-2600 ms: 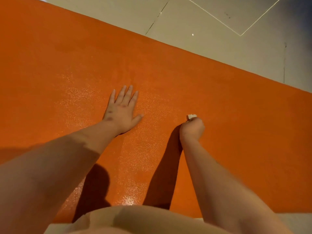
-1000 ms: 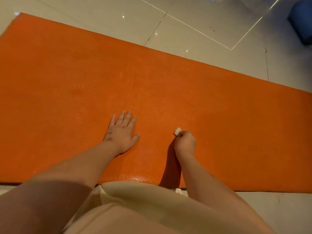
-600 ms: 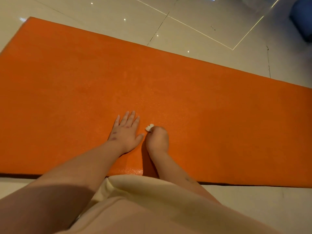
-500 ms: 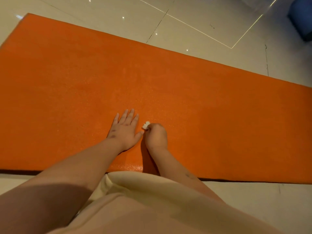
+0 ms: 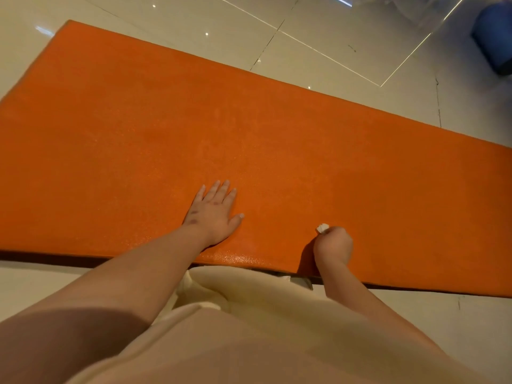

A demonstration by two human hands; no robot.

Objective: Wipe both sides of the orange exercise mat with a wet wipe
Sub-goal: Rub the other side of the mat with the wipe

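Observation:
The orange exercise mat (image 5: 277,139) lies flat on the tiled floor and fills most of the view. My left hand (image 5: 213,214) rests flat on it near the front edge, fingers straight and spread. To its right my right hand (image 5: 333,245) is curled into a fist on the mat, gripping a small balled-up white wet wipe (image 5: 322,228); only a bit of the wipe sticks out past the knuckles. A wet, shiny patch shows on the mat at the front edge between my hands.
Glossy pale floor tiles (image 5: 318,34) surround the mat. A blue object (image 5: 496,42) sits at the far right corner. My light-coloured clothing (image 5: 249,328) covers the lower middle, just before the mat's front edge.
My right hand with the wipe slid left up beside my left hand, then swept back to the right along the mat's front part. My left hand stayed pressed flat.

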